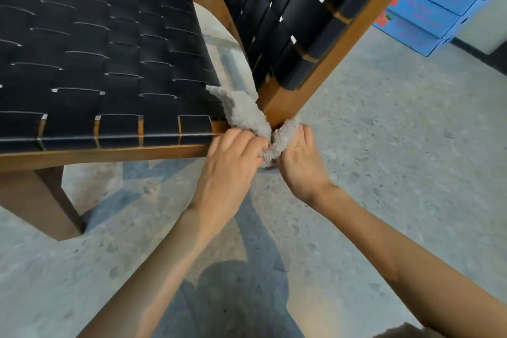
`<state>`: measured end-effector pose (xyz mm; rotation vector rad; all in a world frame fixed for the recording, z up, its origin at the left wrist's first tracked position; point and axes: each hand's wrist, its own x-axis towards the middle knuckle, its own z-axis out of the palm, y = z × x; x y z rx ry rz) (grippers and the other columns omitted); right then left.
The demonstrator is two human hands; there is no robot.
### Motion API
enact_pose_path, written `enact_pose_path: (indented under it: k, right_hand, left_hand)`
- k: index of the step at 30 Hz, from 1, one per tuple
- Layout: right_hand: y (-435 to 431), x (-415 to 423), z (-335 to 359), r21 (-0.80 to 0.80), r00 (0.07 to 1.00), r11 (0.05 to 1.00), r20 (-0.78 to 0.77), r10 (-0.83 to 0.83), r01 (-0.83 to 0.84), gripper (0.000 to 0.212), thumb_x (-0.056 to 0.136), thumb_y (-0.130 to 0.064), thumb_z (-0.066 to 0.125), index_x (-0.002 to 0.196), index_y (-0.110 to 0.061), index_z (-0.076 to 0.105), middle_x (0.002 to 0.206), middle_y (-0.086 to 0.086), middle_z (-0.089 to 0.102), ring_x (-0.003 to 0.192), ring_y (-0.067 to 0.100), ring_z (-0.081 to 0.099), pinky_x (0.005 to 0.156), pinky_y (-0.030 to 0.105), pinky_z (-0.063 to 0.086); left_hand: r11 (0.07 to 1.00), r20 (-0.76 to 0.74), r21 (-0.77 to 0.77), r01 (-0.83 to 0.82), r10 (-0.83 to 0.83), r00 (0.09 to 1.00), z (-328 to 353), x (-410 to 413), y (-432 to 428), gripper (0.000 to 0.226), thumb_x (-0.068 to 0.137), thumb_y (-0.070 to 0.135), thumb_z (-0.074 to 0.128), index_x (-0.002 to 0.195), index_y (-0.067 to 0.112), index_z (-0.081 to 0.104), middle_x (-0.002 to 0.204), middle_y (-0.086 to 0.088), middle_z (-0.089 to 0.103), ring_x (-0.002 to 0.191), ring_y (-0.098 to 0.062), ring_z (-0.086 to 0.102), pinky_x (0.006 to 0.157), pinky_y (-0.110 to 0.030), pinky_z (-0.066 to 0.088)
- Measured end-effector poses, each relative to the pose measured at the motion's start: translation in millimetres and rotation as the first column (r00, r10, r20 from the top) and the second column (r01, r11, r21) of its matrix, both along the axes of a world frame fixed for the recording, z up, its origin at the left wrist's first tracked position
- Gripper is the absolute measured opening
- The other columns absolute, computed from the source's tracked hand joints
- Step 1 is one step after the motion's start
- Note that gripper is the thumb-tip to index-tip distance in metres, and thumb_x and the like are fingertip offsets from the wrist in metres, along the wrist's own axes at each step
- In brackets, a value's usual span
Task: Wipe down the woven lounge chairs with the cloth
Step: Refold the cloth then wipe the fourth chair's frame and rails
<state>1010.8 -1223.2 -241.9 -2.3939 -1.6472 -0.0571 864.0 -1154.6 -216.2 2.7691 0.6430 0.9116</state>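
Wooden frame corner [279,107] of the right woven lounge chair [301,22] sits wrapped in the grey cloth [244,110], which also laps onto the left chair's seat [96,49]. Your left hand [233,153] and right hand [299,162] each clutch a cloth end with curled fingers. Keep it taut and draw it round the corner. Speckled concrete floor [397,145]; blue cartons [428,8] stacked behind.

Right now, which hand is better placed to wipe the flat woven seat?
Probably left: the left hand grips the cloth beside the woven seat, which the cloth overlaps; the right hand is by the tilted chair frame.
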Motion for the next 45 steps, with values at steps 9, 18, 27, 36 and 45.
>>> enact_pose_path:
  k: [9,18,27,36,45]
  right_hand:
    - [-50,10,3,0.117,0.998,0.992,0.006,-0.056,0.055,0.022,0.090,-0.024,0.060,0.106,-0.011,0.052,0.101,0.006,0.059,0.093,0.026,0.052,0.083,0.035,0.035]
    - [-24,1,-3,0.493,0.969,0.864,-0.246,0.024,0.104,0.038,0.077,0.005,0.055,0.111,-0.009,0.048,0.112,-0.004,0.046,0.104,0.015,0.038,0.090,0.019,0.032]
    - [-9,10,-15,0.426,0.865,0.891,-0.378,0.331,-0.155,0.043,0.101,-0.032,0.040,0.141,-0.026,0.025,0.135,-0.009,0.044,0.119,0.008,0.048,0.101,0.026,0.040]
    - [8,34,-48,0.540,0.927,0.826,-0.204,0.314,-0.161,0.040,0.102,-0.018,0.034,0.140,-0.009,0.039,0.133,-0.005,0.044,0.126,0.006,0.037,0.106,0.008,0.018]
    - [-27,77,-125,0.379,0.905,0.921,-0.418,0.083,0.091,0.039,0.103,-0.023,0.029,0.139,-0.014,0.041,0.131,-0.011,0.050,0.118,-0.006,0.043,0.102,0.018,0.035]
  left_hand:
    - [0.541,0.055,-0.831,-0.133,0.317,0.947,-58,5,-36,0.005,0.094,0.032,0.056,0.096,0.028,0.054,0.091,0.007,0.062,0.079,-0.005,0.059,0.066,-0.019,0.049]
    - [-0.060,0.176,-0.946,0.319,0.733,0.657,-51,42,-31,0.031,0.093,0.014,0.060,0.119,-0.001,0.049,0.108,-0.013,0.062,0.090,-0.016,0.065,0.074,-0.024,0.058]
    - [0.031,0.377,-0.865,0.501,0.700,0.607,-66,63,-26,0.100,0.054,0.035,0.086,0.138,0.015,0.036,0.124,-0.006,0.062,0.112,-0.020,0.062,0.097,-0.041,0.050]
    - [0.299,0.527,-0.845,0.444,0.606,0.596,-89,80,-24,0.017,0.091,0.013,0.062,0.102,0.025,0.068,0.107,0.005,0.072,0.105,-0.012,0.065,0.090,-0.028,0.050]
    - [0.318,0.358,-0.923,0.216,0.506,0.785,-149,134,-44,0.028,0.086,-0.007,0.054,0.075,0.018,0.054,0.074,-0.002,0.055,0.070,-0.008,0.049,0.060,-0.014,0.039]
